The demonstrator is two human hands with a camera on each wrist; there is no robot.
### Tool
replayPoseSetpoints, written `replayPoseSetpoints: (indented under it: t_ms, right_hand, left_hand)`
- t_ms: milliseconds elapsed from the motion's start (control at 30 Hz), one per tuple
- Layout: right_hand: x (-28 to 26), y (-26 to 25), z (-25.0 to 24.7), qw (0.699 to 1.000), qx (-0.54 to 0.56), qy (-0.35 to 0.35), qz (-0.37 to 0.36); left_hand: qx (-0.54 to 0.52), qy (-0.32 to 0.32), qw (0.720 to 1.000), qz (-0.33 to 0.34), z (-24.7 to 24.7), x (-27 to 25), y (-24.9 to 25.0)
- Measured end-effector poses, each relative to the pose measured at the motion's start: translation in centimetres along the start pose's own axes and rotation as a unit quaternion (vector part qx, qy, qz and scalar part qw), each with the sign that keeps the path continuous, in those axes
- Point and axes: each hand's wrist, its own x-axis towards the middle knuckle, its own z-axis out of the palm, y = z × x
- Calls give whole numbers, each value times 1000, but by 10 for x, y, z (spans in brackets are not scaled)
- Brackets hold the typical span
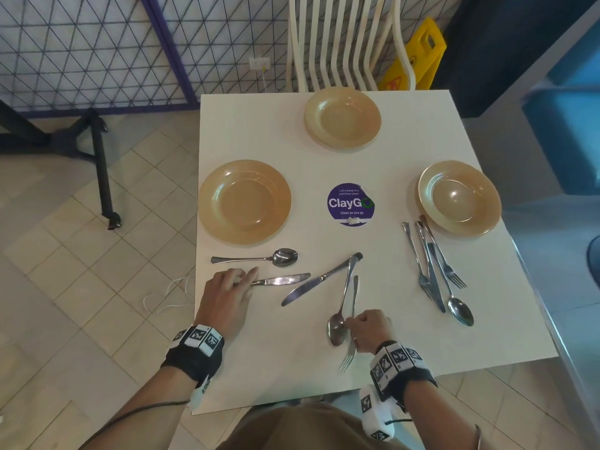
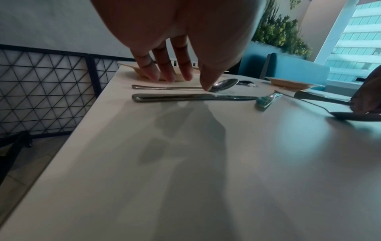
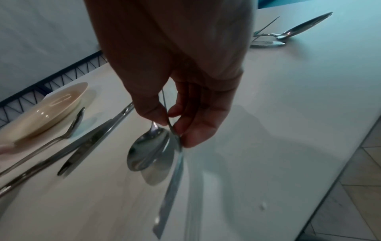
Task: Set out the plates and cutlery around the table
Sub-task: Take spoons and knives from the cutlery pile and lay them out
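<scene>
Three beige plates sit on the white table (image 1: 389, 336): left plate (image 1: 244, 201), far plate (image 1: 342, 118), right plate (image 1: 459, 197). A spoon (image 1: 281, 257) lies below the left plate, and a knife (image 1: 282, 280) below that. My left hand (image 1: 243, 277) hovers over that knife's handle (image 2: 175, 97) with straight fingers (image 2: 164, 70), holding nothing. My right hand (image 1: 352, 323) pinches the neck of a fork (image 3: 174, 171) between thumb and fingers, tines toward me. A spoon (image 3: 147, 150) hangs against the thumb. A second knife (image 1: 319, 280) lies between my hands.
A loose pile of forks, a knife and a spoon (image 1: 435, 271) lies beside the right plate. A round purple sticker (image 1: 350, 204) marks the table's middle. A white chair (image 1: 344, 43) stands at the far side. The left edge drops to tiled floor.
</scene>
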Motion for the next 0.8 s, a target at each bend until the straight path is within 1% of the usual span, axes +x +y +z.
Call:
replayPoseSetpoints:
  t_ms: [67, 133, 200, 300, 400, 500, 600, 700, 767, 800]
  right_hand:
    - [-2, 2, -7, 1000, -2, -9, -6]
    - [-6, 5, -16, 1000, 0, -13, -14]
    - [-10, 10, -26, 999, 4, -5, -33]
    - [-18, 10, -42, 995, -15, -12, -99]
    - [-34, -1, -62, 979, -44, -61, -188]
    - [-48, -15, -77, 963, -19, -128, -235]
    - [-47, -19, -87, 953, 4, -160, -256]
    - [-45, -21, -92, 948, 31, -188, -256]
    - [-43, -24, -95, 946, 36, -186, -262]
    - [-43, -25, -97, 947, 45, -179, -262]
  left_hand:
    - [-5, -2, 1000, 4, -3, -3, 10]
    - [-16, -4, 1000, 23, -4, -7, 25]
    - [-35, 0, 997, 70, -3, -6, 46]
    - [-68, 12, 983, 168, 2, 0, 90]
    - [-53, 11, 965, 257, 5, 11, 135]
    - [-7, -6, 950, 313, 2, 23, 161]
    - [18, -12, 942, 335, -4, 31, 162]
    - [10, -23, 938, 345, -14, 34, 152]
    - [-10, -42, 943, 331, -27, 39, 145]
    - [-20, -47, 949, 313, -34, 43, 139]
